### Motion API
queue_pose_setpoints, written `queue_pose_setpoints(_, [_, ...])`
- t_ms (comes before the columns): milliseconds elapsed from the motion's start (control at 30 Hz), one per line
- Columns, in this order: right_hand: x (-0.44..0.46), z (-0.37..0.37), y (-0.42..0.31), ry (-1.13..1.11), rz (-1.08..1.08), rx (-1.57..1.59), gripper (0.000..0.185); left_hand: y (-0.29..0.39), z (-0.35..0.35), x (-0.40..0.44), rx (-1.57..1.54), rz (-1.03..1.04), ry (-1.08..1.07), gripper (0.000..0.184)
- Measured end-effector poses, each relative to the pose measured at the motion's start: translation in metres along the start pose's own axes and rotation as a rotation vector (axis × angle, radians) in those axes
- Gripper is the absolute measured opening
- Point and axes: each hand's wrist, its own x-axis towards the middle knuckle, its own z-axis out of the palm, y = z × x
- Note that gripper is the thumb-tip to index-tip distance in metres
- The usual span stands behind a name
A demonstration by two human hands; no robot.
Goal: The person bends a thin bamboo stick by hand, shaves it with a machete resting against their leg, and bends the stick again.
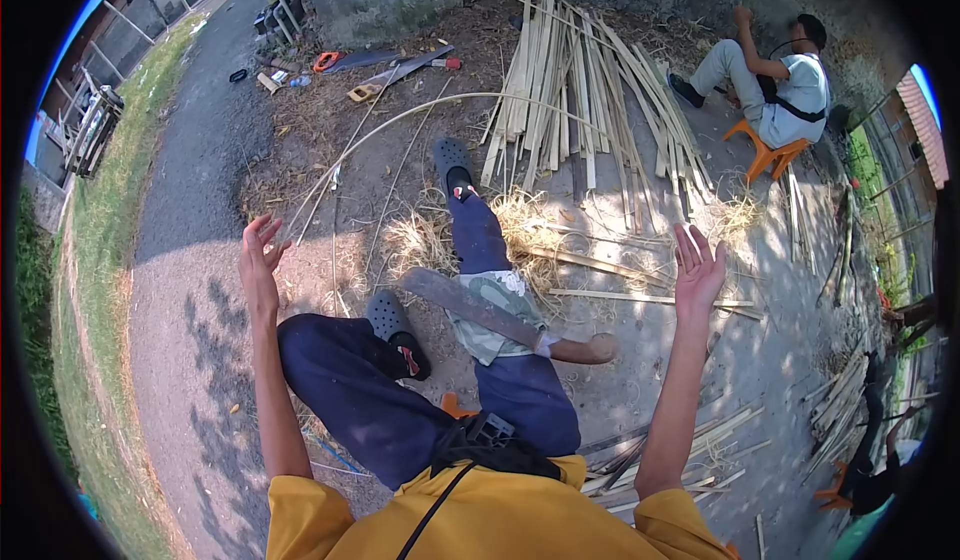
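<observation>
My left hand (262, 258) is raised on the left with its fingers apart and nothing in it. On the right, my right hand (699, 268) is held up too, palm showing, fingers spread and bare. Between them a machete (470, 307) with a broad worn blade and wooden handle lies across my thigh, touched by neither hand. Under the blade is a camouflage cloth (497, 317) on my leg. A long thin bamboo strip (430, 106) arches over the ground beyond my feet. Curly shavings (527, 230) are heaped around my outstretched leg.
A large pile of split bamboo strips (560, 80) lies ahead. Handsaws (400, 73) rest on the ground at the upper left. A person (790, 90) sits on an orange stool (768, 155) at the upper right. More strips (690, 450) lie by my right side.
</observation>
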Motion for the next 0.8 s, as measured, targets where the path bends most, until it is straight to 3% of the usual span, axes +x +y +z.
queue_pose_setpoints(700, [-0.002, -0.01, 0.0, -0.016, -0.037, 0.074, 0.063, -0.015, -0.005, 0.006, -0.011, -0.027, -0.045, 0.071])
queue_pose_setpoints(800, [-0.004, -0.015, -0.003, -0.021, -0.031, 0.112, 0.053, -0.02, -0.004, 0.008, -0.071, 0.011, -0.045, 0.056])
